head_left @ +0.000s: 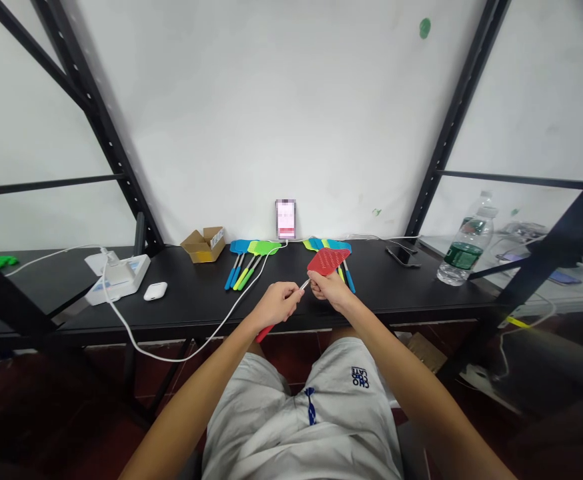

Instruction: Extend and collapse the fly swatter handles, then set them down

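A red fly swatter [328, 261] with a metal rod is held at a slant above the front of the black table. Closed around its rod at the handle end is my left hand [277, 303], with the red handle tip poking out below it. My right hand [329, 289] grips the rod just under the perforated red head. Behind my left hand lie blue and green fly swatters [261, 248], handles toward me. More blue and yellow-green swatters [314, 244] lie behind the red head, which partly hides them.
The black table [186, 307] carries an open cardboard box [204, 245], a white earbud case [155, 291], a power strip [121, 277] and a dark phone [402, 256]. A lit phone [286, 220] leans on the wall. A white cable [171, 361] droops over the front edge. Bottles [464, 253] stand right.
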`<state>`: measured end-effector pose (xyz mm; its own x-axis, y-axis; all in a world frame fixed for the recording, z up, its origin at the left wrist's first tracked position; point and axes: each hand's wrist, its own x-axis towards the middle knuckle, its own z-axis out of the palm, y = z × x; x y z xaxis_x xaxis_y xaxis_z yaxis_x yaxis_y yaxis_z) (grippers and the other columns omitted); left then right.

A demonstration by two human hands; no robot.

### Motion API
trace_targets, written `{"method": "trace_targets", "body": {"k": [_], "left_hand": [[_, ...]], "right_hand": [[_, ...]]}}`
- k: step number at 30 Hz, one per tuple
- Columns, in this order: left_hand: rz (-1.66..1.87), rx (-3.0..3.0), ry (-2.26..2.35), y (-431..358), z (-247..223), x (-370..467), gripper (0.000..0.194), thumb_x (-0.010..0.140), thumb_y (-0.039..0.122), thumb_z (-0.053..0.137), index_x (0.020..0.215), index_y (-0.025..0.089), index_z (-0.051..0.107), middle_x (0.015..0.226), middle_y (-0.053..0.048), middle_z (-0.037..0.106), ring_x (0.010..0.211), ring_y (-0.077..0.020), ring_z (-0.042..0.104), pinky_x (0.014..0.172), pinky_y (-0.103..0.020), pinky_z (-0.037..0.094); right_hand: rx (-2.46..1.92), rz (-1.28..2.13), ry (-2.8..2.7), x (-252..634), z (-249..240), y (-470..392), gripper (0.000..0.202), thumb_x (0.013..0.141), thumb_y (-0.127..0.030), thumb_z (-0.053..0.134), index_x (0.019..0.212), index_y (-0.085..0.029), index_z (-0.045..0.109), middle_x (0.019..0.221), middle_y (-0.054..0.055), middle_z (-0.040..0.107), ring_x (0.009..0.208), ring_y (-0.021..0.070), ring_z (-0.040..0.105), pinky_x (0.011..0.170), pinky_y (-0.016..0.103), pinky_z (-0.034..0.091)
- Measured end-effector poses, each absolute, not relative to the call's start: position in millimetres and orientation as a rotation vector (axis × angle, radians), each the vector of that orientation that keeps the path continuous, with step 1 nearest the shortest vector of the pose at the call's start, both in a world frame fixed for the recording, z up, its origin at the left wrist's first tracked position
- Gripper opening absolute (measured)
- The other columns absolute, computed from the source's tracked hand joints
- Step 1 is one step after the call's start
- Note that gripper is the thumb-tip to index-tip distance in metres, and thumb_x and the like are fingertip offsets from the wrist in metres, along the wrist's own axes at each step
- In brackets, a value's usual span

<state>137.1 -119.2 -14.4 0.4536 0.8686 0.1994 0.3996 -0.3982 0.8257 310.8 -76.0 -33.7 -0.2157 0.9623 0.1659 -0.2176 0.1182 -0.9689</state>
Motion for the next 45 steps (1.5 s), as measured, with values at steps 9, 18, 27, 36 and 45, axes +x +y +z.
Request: {"method": "trace_targets", "body": {"k": [9, 18, 27, 36, 45], "left_hand": [[0.806, 1.985, 1.054, -121.1, -9.0, 133.3, 0.039, 0.087, 0.051, 0.046, 0.067, 0.018, 0.048, 0.047, 0.004, 0.049, 0.036, -0.0077, 0.043, 0.04, -0.019, 0.031], [0.656, 1.935, 0.961, -129.0, 4.1, 121.6, 0.038, 0.087, 0.052, 0.048, 0.071, 0.017, 0.052, 0.049, 0.003, 0.052, 0.037, -0.0081, 0.045, 0.041, -0.02, 0.033], [0.698, 1.939, 0.98, -120.8, -6.0, 124.9, 0.037, 0.087, 0.05, 0.048, 0.076, 0.016, 0.054, 0.051, 0.003, 0.054, 0.041, -0.0091, 0.049, 0.043, -0.02, 0.037], [0.691, 1.891, 0.977, -105.5, -14.7, 117.8, 0.034, 0.084, 0.048, 0.055, 0.076, 0.016, 0.054, 0.055, 0.003, 0.055, 0.042, -0.0084, 0.051, 0.044, -0.02, 0.038], [0.702, 1.782, 0.818, -96.0, -31.4, 122.7, 0.024, 0.084, 0.037, 0.053, 0.08, 0.014, 0.057, 0.051, 0.004, 0.053, 0.04, -0.0076, 0.049, 0.039, -0.017, 0.035]], "right_hand": [[-0.818, 1.346, -1.237, 310.3, -29.8, -75.1, 0.034, 0.074, -0.032, 0.067, 0.06, -0.02, 0.039, 0.046, -0.009, 0.031, 0.038, 0.0028, 0.022, 0.034, 0.015, 0.014], [-0.869, 1.232, -1.12, 352.8, -19.1, -59.2, 0.038, 0.073, -0.031, 0.068, 0.057, -0.021, 0.036, 0.043, -0.01, 0.03, 0.035, 0.0019, 0.021, 0.032, 0.015, 0.014], [-0.918, 1.217, -1.055, 363.3, -17.0, -55.5, 0.032, 0.078, -0.039, 0.064, 0.061, -0.017, 0.049, 0.047, -0.003, 0.046, 0.033, 0.0045, 0.032, 0.03, 0.016, 0.016], [-0.936, 1.135, -0.826, 379.9, -25.5, -39.2, 0.02, 0.074, -0.031, 0.069, 0.075, -0.013, 0.06, 0.065, 0.008, 0.067, 0.041, 0.0092, 0.05, 0.031, 0.018, 0.026], [-0.82, 1.037, -0.815, 371.7, -29.9, -38.9, 0.029, 0.063, -0.034, 0.079, 0.068, -0.015, 0.058, 0.056, 0.002, 0.062, 0.041, 0.0075, 0.047, 0.033, 0.018, 0.028]]}}
